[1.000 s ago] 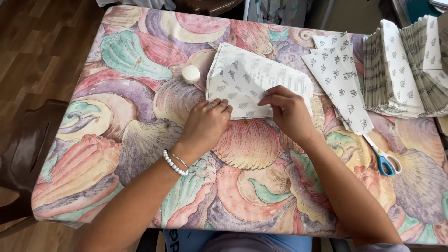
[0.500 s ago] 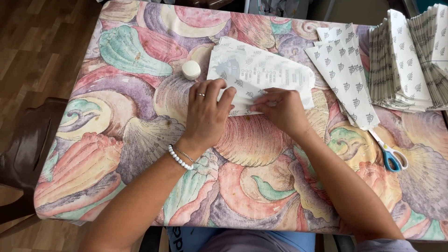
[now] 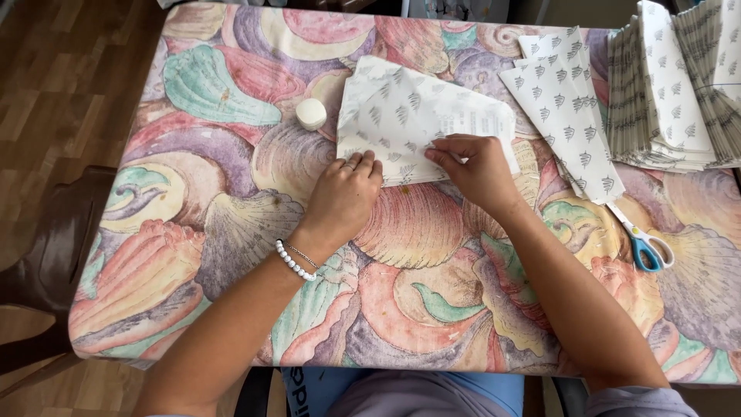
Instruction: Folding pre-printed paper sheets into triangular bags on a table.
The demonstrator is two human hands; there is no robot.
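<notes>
Currently, your left hand (image 3: 343, 197) lies flat on the near edge of the white paper sheet printed with small grey tree motifs (image 3: 417, 116), having slid down from its middle; your right hand (image 3: 478, 166) pinches a folded flap beside it. That sheet sits mid-table on the seashell-patterned tablecloth (image 3: 208, 224), the crease now being pressed. Nearby: small round white container (image 3: 311, 113), blue-handled scissors (image 3: 642, 243), stacked folded sheets (image 3: 664, 85).

Table (image 3: 193, 255) under a shell-print cloth — pastel pinks, greens, purples. Wood-plank floor (image 3: 54, 85) on the left, warm brown. Dark brown chair (image 3: 46, 270) pushed against the table's left edge. Even, soft light — no hard shadows.
</notes>
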